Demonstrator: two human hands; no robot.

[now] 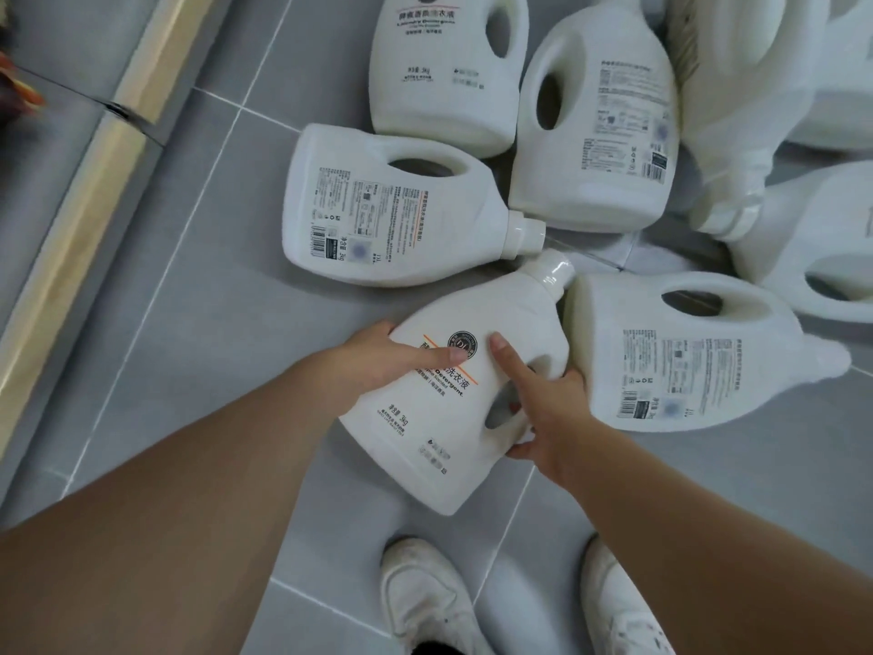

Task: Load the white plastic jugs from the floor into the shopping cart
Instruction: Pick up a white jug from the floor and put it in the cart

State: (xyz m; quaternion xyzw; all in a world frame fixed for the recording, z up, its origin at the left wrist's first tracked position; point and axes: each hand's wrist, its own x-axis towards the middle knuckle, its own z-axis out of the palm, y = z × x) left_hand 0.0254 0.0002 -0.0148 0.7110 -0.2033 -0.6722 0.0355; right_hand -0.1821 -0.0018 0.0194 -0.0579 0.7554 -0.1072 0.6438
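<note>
Several white plastic detergent jugs lie on their sides on the grey tiled floor. The nearest jug, front label up and cap pointing away, is held by both hands. My left hand grips its left shoulder with the thumb across the label. My right hand holds its handle, fingers through the handle hole. Around it lie a jug to the upper left, one to the right, and two more farther away. No shopping cart shows in the frame.
More white jugs pile up at the top right. A pale wooden strip runs diagonally along the left over a grey surface. My two white shoes stand on the tiles at the bottom.
</note>
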